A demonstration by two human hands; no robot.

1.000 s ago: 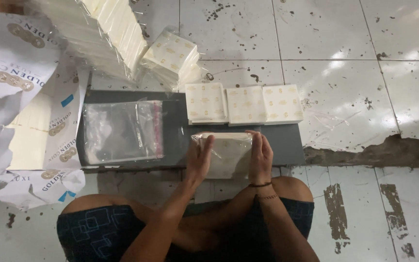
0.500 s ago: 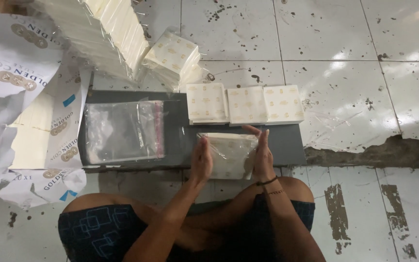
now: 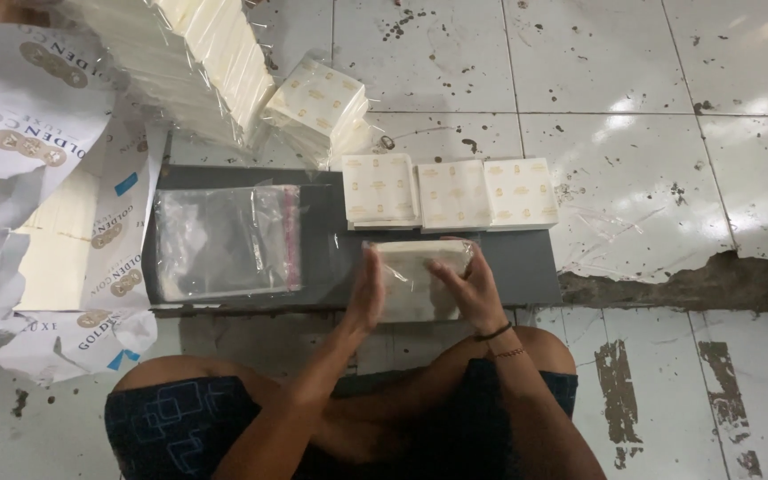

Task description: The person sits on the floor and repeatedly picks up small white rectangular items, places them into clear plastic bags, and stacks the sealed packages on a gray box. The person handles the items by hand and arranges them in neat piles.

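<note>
Hands press from both sides on a napkin pack [image 3: 418, 283] that lies on a dark board [image 3: 526, 267] on the tiled floor [image 3: 633, 80], just in front of the person's knees. The left hand [image 3: 367, 293] lies flat against the pack's left edge, fingers straight and together; the right hand [image 3: 468, 289] curls over its right side, fingers bent around the clear wrap, so the pack is clamped between the two. Just beyond the pack, a row of three printed napkin stacks [image 3: 451, 193] sits along the board's far edge, close to the fingertips but apart from them. On the board's left half lies a pile of empty clear bags [image 3: 224, 242] with a red strip at one side, well clear of the hands. Off the board's far left corner leans a wrapped stack [image 3: 317, 102], and behind it a long row of wrapped white napkins [image 3: 188, 62]. Opened white paper wrappers [image 3: 37, 133] spread at the left, holding a cream sheet stack [image 3: 55, 253].
</note>
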